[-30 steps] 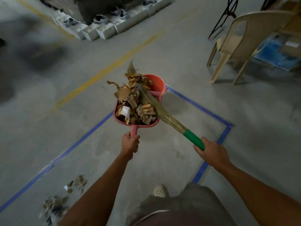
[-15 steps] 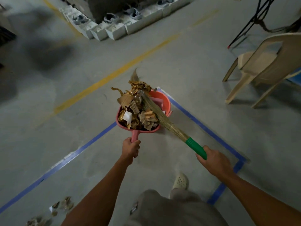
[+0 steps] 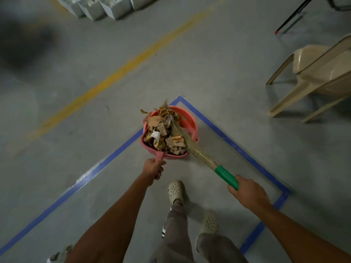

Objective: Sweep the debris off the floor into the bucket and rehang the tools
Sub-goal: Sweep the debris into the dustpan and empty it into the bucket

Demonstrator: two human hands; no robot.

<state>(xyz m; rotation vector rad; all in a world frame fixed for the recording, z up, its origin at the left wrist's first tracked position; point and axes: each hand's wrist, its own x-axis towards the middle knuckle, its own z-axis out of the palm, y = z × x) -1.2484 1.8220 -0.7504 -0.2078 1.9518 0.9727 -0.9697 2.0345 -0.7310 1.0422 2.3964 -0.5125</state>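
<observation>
My left hand [image 3: 153, 168] grips the handle of a red dustpan [image 3: 152, 149] heaped with brown leaves, cardboard scraps and a white paper, the debris [image 3: 165, 133]. The pan hangs over the near side of an orange-red bucket [image 3: 187, 120] that stands on the floor inside the far corner of a blue tape square [image 3: 235, 147]. My right hand [image 3: 248, 194] holds the green grip of a straw broom [image 3: 226, 175]. Its bristles [image 3: 187, 139] lie across the pile and press on it. The bucket's inside is mostly hidden by the pan.
A beige plastic chair [image 3: 319, 73] stands at the right. White boxes [image 3: 106, 6] line the floor at the top. A yellow floor line [image 3: 114, 76] runs diagonally. More debris [image 3: 60, 255] lies at the bottom left. My feet in pale clogs [image 3: 175, 191] are below the pan.
I have stepped closer, and the loaded dustpan now sits over the bucket instead of in front of it. Both hands keep their grips. The chair has slid toward the right edge.
</observation>
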